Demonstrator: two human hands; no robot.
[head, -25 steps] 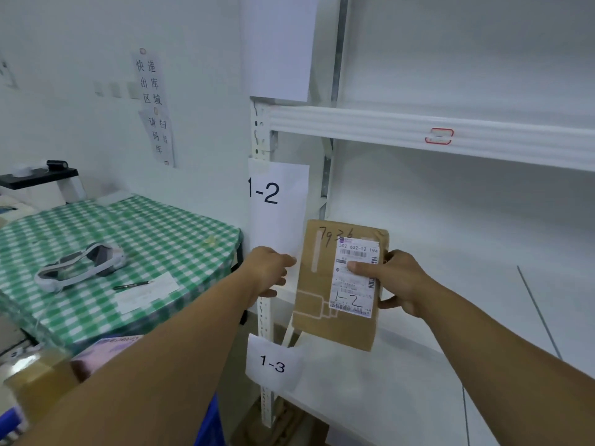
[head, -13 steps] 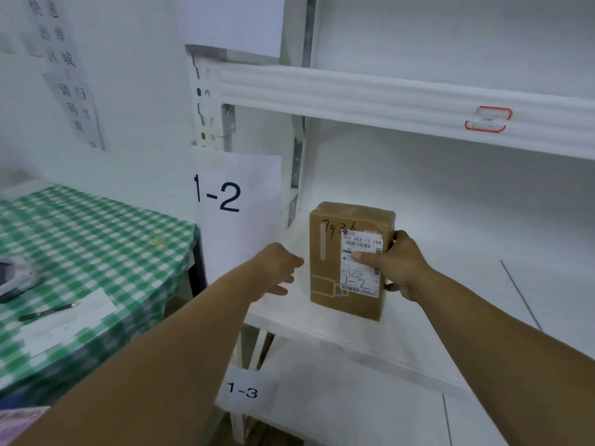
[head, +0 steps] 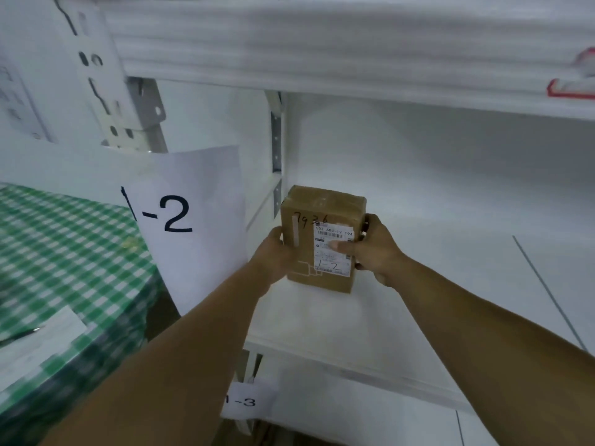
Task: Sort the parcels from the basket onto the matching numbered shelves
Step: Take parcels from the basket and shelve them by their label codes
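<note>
A brown cardboard parcel [head: 322, 220] stands upright on the white shelf [head: 418, 284] beside the paper sign "1-2" [head: 190, 220]. Its white label carries a handwritten "1-2". My right hand [head: 370, 249] grips the parcel's right side, thumb across the label. My left hand [head: 277, 255] holds the parcel's left edge, fingers wrapped behind it. The parcel's bottom edge rests on the shelf board near the left upright.
The upper shelf beam [head: 322, 53] hangs close above. A lower shelf carries a "1-3" sign [head: 248, 402]. A table with a green checked cloth [head: 64, 252] stands at left, with a paper sheet [head: 35, 346] and pen on it.
The parcel moved forward onto the 1-2 shelf. My left hand, free before, has come onto the parcel's left edge. The camera has drawn closer to the shelf.
</note>
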